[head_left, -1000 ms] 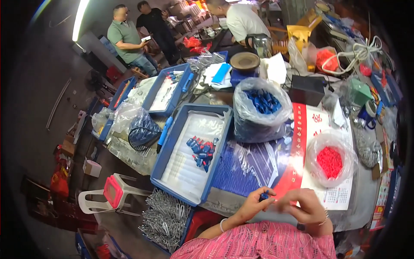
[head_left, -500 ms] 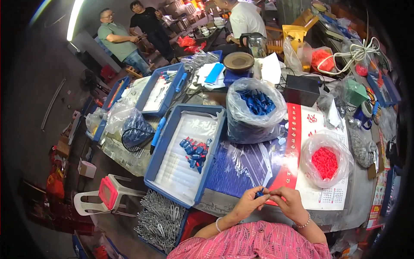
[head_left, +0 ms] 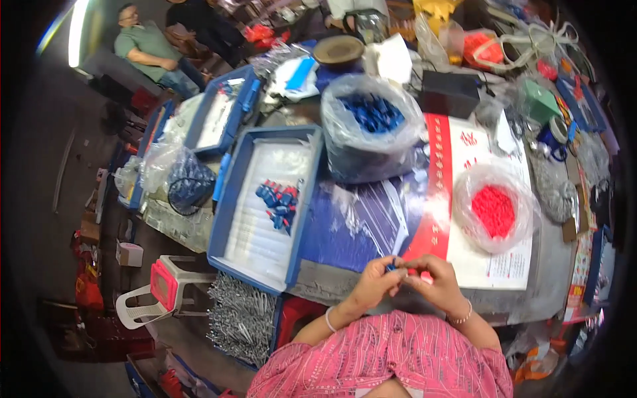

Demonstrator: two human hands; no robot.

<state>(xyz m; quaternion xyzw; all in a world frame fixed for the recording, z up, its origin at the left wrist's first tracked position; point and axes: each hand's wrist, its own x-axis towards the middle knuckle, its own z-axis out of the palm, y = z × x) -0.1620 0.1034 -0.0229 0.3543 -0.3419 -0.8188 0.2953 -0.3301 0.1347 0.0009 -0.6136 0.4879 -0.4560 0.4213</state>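
In front of my chest my two hands meet over the near table edge. My left hand (head_left: 373,286) is closed, pinching a small blue plastic part (head_left: 391,266). The closed fingers of my right hand (head_left: 440,280) hold a small red piece (head_left: 425,277) beside it; fingers cover much of both. To the right stands a clear bag (head_left: 464,189) of red pieces (head_left: 494,211). Farther off, a larger clear bag (head_left: 338,149) holds blue parts (head_left: 373,114). Left of my hands, a blue tray (head_left: 217,247) contains a pile of blue parts with red ends (head_left: 280,207).
Metal pieces (head_left: 242,315) fill a container below the tray. A second blue tray (head_left: 247,99), a round-topped scale (head_left: 338,50) and a black box (head_left: 451,93) stand farther back. A plastic stool (head_left: 166,288) is at the left. A seated person (head_left: 146,50) is beyond the table.
The whole view has shifted, so the table things sit higher and farther left. My hands remain together, and the red piece shows more plainly at my right fingers.
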